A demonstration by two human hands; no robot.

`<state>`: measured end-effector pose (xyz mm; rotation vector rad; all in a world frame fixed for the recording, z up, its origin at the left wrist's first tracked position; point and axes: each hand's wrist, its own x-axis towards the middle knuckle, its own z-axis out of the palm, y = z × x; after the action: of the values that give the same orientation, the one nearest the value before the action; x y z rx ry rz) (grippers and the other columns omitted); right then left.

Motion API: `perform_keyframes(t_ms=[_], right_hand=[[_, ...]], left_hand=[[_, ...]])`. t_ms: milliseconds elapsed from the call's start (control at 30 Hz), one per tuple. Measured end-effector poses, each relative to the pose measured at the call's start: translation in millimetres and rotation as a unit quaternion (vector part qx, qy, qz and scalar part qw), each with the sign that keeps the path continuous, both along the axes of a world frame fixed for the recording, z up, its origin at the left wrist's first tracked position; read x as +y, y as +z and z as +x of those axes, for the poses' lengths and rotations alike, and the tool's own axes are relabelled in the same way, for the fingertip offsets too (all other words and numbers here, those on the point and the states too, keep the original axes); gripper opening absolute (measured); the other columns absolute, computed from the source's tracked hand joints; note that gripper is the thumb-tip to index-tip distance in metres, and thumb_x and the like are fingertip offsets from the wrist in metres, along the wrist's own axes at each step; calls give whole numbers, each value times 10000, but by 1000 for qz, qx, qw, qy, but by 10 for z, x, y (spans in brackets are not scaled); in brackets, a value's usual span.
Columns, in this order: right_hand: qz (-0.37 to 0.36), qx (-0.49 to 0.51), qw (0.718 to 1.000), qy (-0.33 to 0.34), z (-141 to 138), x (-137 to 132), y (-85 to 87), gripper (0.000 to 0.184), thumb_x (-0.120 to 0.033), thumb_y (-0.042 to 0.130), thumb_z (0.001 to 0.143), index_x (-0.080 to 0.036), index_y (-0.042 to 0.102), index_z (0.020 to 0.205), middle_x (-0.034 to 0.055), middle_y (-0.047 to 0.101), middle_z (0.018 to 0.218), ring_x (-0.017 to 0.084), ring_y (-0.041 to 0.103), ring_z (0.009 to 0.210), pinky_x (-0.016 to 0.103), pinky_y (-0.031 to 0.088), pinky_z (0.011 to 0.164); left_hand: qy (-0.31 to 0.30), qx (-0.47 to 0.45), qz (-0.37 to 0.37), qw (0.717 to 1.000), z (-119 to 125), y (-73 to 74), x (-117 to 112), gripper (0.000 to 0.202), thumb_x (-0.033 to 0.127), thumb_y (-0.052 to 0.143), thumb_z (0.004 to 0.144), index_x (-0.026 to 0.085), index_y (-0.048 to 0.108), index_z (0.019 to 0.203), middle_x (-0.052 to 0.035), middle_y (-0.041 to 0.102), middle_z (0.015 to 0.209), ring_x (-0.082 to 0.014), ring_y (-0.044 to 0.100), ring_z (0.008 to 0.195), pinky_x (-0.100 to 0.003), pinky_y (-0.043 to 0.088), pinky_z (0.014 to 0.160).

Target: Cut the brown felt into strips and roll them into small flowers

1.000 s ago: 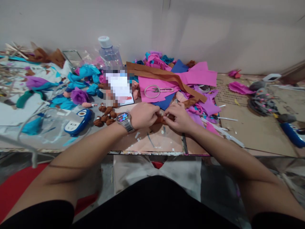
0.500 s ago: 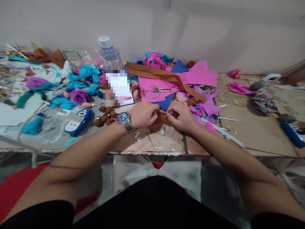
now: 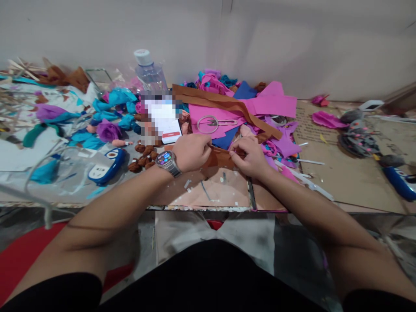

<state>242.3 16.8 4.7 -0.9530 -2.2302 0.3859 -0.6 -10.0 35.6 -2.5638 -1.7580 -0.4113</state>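
Between my two hands a brown crepe paper strip [image 3: 221,160] is stretched low over the table. My left hand [image 3: 192,152], with a watch [image 3: 166,160] on the wrist, pinches the strip's left part. Thumb and fingers of my right hand [image 3: 248,157] are closed on its right part, and some bunched brown paper shows by those fingertips. Just beyond lie scissors [image 3: 208,124] on pink paper sheets [image 3: 198,113], with a longer brown strip [image 3: 224,102] across them. Left of the watch rests a cluster of brown paper balls [image 3: 146,157].
A phone [image 3: 170,138] and a clear bottle [image 3: 151,77] stand beyond my left hand. Blue and purple paper flowers [image 3: 108,130] and a blue-and-white power strip [image 3: 107,167] lie to the left. On the right are cardboard [image 3: 344,182], white glue sticks [image 3: 313,188] and a dark pincushion-like bundle [image 3: 357,138].
My left hand has shifted slightly left and up, and my right hand slightly right. A longer stretch of the brown strip now shows between them.
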Motion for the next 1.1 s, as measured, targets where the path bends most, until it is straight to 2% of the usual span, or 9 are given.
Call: perform_keyframes(t_ms=[233,333,433,567,667,867,1100], right_hand=[[-1,4,1000,-5,6,14,-9,82,-279,616,904,-240,614,832,33,719,838,248,635,869,470,364,959],[-2,1,1000,3,2,11,-17,77,-272,617,908,-237,625,840,37,735,862,249,642,888,468,363,957],[-1,-11,1000,20,-13,2,-36,71,-266,629,916,-230,655,861,34,738,863,243,643,897,459,355,944],[-2,-36,998,43,-39,-15,-51,100,-302,629,953,-232,683,906,36,750,878,244,644,922,462,337,955],[1,-40,998,56,-47,-27,-54,96,-310,624,962,-237,674,924,33,760,903,245,653,947,466,330,975],[3,-36,998,51,-44,-34,-49,76,-285,608,937,-235,657,909,41,751,887,249,652,938,466,330,968],[-1,-36,997,62,-32,-42,-13,106,-316,621,961,-237,689,945,38,760,906,245,655,953,471,334,987]], left_hand=[[38,14,-1,999,-17,19,23,314,259,450,965,185,751,1016,-127,782,945,-318,728,892,-389,436,699],[8,6,-8,1000,-23,-14,48,324,242,446,961,178,755,1032,-128,784,974,-302,723,909,-393,455,743],[-53,-10,-15,998,-5,-43,44,320,230,457,954,181,761,1038,-110,792,986,-277,718,897,-389,452,773],[-131,-18,-32,991,47,-50,-6,313,299,458,999,198,754,1026,-87,784,958,-248,704,857,-366,419,735],[-168,-25,-44,985,75,-51,-39,324,346,459,1029,204,749,1004,-83,780,953,-239,699,857,-355,412,731],[-164,-64,-68,982,71,-22,-45,337,377,485,1027,205,775,1008,-86,786,924,-230,689,824,-340,409,719],[-161,-152,-130,966,36,48,-34,335,418,526,1020,210,782,963,-30,765,828,-169,627,699,-304,390,687]])
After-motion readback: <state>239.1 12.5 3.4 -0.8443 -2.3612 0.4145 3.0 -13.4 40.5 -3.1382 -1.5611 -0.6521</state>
